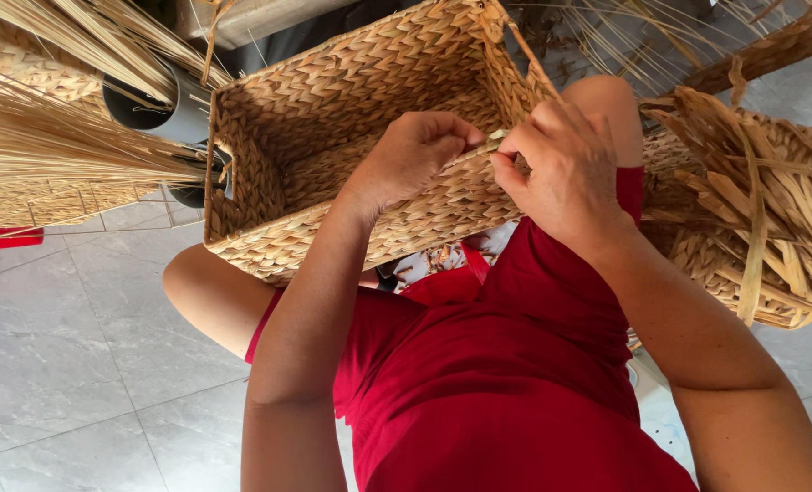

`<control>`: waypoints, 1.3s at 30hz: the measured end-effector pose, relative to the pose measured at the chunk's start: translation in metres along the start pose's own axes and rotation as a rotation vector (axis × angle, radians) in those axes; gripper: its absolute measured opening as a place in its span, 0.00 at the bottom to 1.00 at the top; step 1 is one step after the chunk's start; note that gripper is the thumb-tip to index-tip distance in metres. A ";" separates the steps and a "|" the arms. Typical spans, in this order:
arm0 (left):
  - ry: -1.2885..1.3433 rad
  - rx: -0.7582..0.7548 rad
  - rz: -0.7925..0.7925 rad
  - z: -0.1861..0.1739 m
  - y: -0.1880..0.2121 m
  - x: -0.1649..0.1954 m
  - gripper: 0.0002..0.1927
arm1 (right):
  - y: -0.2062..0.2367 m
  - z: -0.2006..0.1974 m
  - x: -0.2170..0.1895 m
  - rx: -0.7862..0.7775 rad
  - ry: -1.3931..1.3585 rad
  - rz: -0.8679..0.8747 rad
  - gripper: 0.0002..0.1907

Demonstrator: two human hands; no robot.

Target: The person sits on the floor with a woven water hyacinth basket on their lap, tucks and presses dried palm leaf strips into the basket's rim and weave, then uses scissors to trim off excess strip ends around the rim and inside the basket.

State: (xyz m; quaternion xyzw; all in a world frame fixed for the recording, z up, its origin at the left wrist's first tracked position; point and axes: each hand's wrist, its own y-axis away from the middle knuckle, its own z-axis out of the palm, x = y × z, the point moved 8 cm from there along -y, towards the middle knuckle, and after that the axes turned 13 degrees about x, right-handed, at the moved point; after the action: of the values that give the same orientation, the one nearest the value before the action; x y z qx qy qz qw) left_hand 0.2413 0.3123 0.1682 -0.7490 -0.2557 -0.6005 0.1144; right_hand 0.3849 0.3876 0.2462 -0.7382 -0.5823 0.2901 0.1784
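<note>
Basket [351, 118], rectangular woven, tipped on lap so its near rim faces up for working; left hand [415, 155] and right hand [565, 169] both pinch a fibre strand [490, 144] at that rim. Loose straw bundle [761, 200] right of basket.

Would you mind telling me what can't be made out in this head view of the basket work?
- Strand end at the basket rim: pinched between the left hand and right hand, so the fingers hide it.
- Basket's near outer wall: partly hidden by the left forearm.
- Grey tube: covered by straw.
- Bundle of strips: cut off by the right edge.
</note>
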 end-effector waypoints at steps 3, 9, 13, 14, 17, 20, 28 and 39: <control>0.037 -0.028 -0.038 0.001 -0.001 -0.001 0.11 | 0.003 -0.003 0.003 0.020 -0.054 0.036 0.10; 0.087 -0.054 -0.115 0.007 -0.004 -0.004 0.13 | 0.008 -0.006 0.003 0.078 -0.100 0.044 0.10; 0.047 -0.096 -0.140 0.009 -0.007 -0.008 0.12 | 0.008 -0.007 0.001 0.108 -0.077 0.040 0.10; 0.046 -0.108 -0.070 0.008 -0.009 -0.004 0.11 | 0.008 -0.007 0.001 0.114 -0.070 0.042 0.10; 0.152 -0.189 0.025 0.008 -0.010 0.005 0.07 | 0.008 -0.008 -0.003 0.123 -0.070 0.040 0.09; 0.235 -0.241 0.053 0.011 -0.013 0.007 0.06 | 0.009 -0.008 -0.004 0.129 -0.091 0.044 0.08; 0.286 -0.244 0.102 0.016 -0.019 0.009 0.05 | 0.016 -0.004 0.005 0.128 -0.164 0.121 0.09; 0.266 -0.271 0.103 0.017 -0.022 0.005 0.05 | 0.016 -0.002 -0.005 0.223 -0.058 0.118 0.12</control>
State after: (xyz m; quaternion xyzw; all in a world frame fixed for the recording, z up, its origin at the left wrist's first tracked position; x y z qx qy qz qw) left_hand 0.2447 0.3397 0.1654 -0.6838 -0.1164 -0.7163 0.0757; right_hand 0.3977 0.3784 0.2393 -0.7380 -0.5070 0.3843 0.2250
